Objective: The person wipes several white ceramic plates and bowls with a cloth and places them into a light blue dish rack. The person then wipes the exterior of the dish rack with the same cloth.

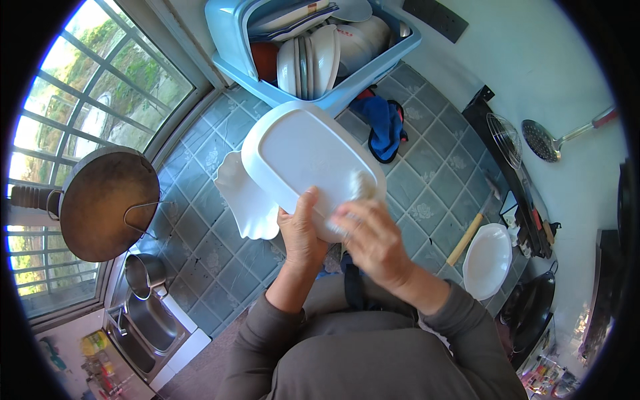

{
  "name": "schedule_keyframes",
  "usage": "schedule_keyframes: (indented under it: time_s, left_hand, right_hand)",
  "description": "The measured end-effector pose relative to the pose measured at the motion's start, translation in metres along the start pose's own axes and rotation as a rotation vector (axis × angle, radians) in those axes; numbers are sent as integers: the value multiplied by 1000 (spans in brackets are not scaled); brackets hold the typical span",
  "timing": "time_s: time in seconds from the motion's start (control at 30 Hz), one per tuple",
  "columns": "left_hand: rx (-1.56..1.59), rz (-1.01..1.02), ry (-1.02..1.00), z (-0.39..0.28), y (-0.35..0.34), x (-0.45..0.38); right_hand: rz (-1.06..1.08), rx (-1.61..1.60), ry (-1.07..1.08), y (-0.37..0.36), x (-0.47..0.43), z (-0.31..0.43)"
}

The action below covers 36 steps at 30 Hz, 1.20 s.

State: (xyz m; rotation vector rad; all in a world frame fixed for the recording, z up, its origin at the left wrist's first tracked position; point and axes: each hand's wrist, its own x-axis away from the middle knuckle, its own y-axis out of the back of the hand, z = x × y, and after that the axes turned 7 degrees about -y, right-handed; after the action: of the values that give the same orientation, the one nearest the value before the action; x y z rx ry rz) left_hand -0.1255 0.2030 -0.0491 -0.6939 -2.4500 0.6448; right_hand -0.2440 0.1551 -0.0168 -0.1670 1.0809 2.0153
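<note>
My left hand [305,230] grips the near edge of a white rectangular dish [305,145] with rounded corners, its thumb lying on the flat face with the raised rim. That face, which looks like the underside, is turned up toward me. In my right hand [377,242] is a bunched whitish cloth [362,185], pressed against or held close over the dish's right end; motion blurs the fingers. Beyond the dish's left side, a white scalloped-edge dish [242,200] rests on the tiled counter, partly covered from view.
A light-blue dish box [320,100] full of plates and bowls stands at the back. Near it lies a blue cloth [382,122] with dark and red edging. A white oval dish [487,262] and a wooden rod [465,240] lie right. A round brown pan [110,205] and saucepan [145,275] stand left, near the sink [155,325].
</note>
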Motion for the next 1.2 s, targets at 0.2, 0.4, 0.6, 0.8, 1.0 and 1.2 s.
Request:
schedule_keyframes:
  time_s: [0.2, 0.4, 0.6, 0.8, 1.0, 1.2]
  left_hand:
    - [38, -17, -3, 1, 6, 2]
    - [14, -76, 128, 8, 6, 2]
    - [269, -62, 331, 3, 3, 1]
    - [299, -31, 354, -9, 3, 8]
    - [239, 70, 336, -4, 8, 8]
    - [136, 179, 267, 8, 11, 8]
  right_hand:
    - [-51, 118, 82, 4, -13, -28]
    - [-43, -62, 97, -24, 7, 11]
    - [-9, 50, 280, -7, 14, -9]
    - [-278, -28, -436, 33, 5, -90]
    - [-586, -1296, -967, 71, 15, -99]
    - [-46, -147, -74, 56, 3, -8]
